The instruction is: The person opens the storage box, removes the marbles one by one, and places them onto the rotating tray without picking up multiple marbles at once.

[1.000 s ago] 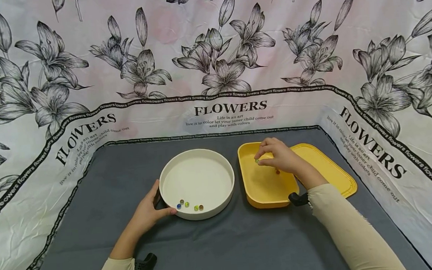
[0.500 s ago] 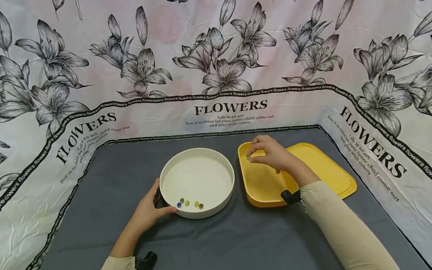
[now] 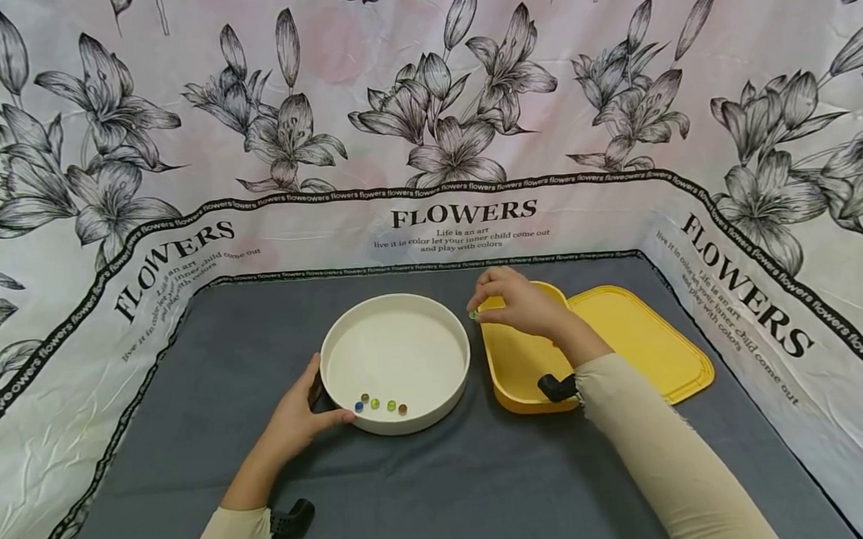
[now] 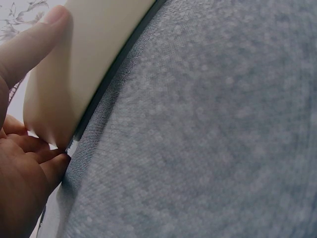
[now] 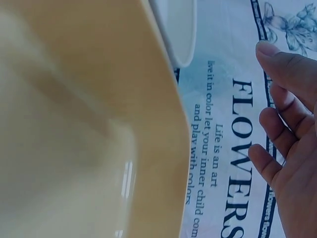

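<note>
Thumb and fingertips of the right hand (image 3: 512, 301) pinch a small green marble (image 3: 473, 314), held up in the narrow span between the yellow container (image 3: 524, 367) and the white dish (image 3: 399, 338). The hand hangs above the container's far left corner, knuckles uppermost and fingertips pointing left; its remaining fingers, seen from the wrist, are bent and slightly apart. Its forearm slants in from the lower right, crossing over the container's near right portion, with a cream sleeve (image 3: 661, 429) ending behind the wrist and a black wrist piece (image 3: 557, 388) jutting out over the near rim. The left hand (image 3: 295, 421) grips the dish by its near left side, thumb reaching across to the front edge and the fingers wrapped along the left; the left wrist view shows the thumb laid flat against the outer wall and bent fingertips meeting it low down. That forearm rises from the lower left. Inside the dish, close to the near wall, lie a blue marble (image 3: 359, 407), two yellow-green marbles (image 3: 392, 406) and two brown marbles (image 3: 402, 409). A yellow lid (image 3: 647, 342) lies flat on the grey cloth (image 3: 150, 439), just right of the container.
</note>
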